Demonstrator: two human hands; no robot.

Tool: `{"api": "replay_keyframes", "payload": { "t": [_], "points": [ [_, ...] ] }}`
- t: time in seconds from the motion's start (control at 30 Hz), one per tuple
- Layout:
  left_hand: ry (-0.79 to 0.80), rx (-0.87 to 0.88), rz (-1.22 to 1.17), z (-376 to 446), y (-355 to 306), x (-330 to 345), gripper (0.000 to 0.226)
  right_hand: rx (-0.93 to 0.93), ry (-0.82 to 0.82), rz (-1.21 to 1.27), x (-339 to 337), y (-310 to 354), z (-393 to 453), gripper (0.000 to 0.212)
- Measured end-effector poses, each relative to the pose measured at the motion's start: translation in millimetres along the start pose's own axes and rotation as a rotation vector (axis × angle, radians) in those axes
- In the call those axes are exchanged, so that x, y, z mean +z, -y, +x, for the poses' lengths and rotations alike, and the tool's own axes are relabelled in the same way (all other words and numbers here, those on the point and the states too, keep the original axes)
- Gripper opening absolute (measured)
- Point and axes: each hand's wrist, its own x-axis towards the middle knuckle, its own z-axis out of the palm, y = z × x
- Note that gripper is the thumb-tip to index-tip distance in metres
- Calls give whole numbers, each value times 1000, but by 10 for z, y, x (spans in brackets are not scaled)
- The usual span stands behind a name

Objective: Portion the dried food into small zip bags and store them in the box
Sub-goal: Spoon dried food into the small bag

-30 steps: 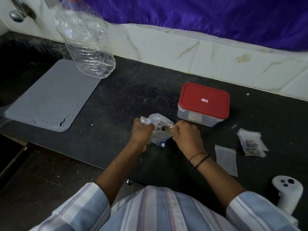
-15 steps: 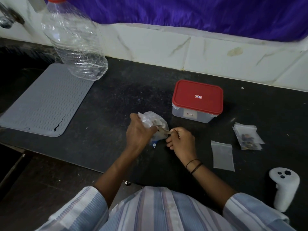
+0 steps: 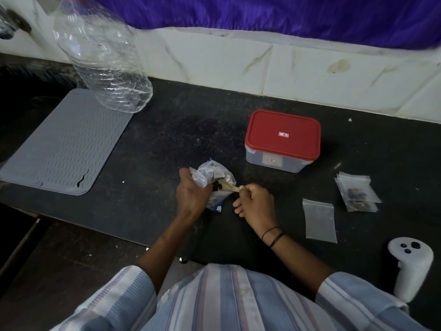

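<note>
With my left hand (image 3: 193,195) I grip the food packet (image 3: 216,180) on the counter (image 3: 167,144); my right hand (image 3: 256,204) pinches a wooden spoon (image 3: 230,187) at its mouth. Lidded box (image 3: 282,139) stands just beyond, empty zip bag (image 3: 319,220) to the right.

Single head-worn view, wide-angle, looking forward and steeply down from above the person's chest. It is facing the tiled back wall (image 3: 214,60) across the dark worktop (image 3: 167,139). Both hands are sitting near frame centre, close to the lens; the striped shirt (image 3: 214,299) is filling the bottom edge. Edges are bowing outward. No second view is sharing the scene.
</note>
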Motion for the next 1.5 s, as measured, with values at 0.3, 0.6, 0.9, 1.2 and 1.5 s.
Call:
{"api": "replay_keyframes", "payload": {
  "t": [0.3,0.6,0.9,1.2,1.5],
  "points": [
    [25,-23,-7,57,44,8,45,155,40,366,8,6,3,21],
    [-25,59,116,45,8,35,49,195,42,524,-18,-1,-24,22],
    [-81,78,183,57,79,35,43,15,-65,166,141,59,-57,20],
    [-55,49,124,71,152,-40,52,148,-1,495,127,73,-100,19],
    [37,83,61,89,194,-157,58,98,-47,477,-80,106,-112,21]
  ]
}}
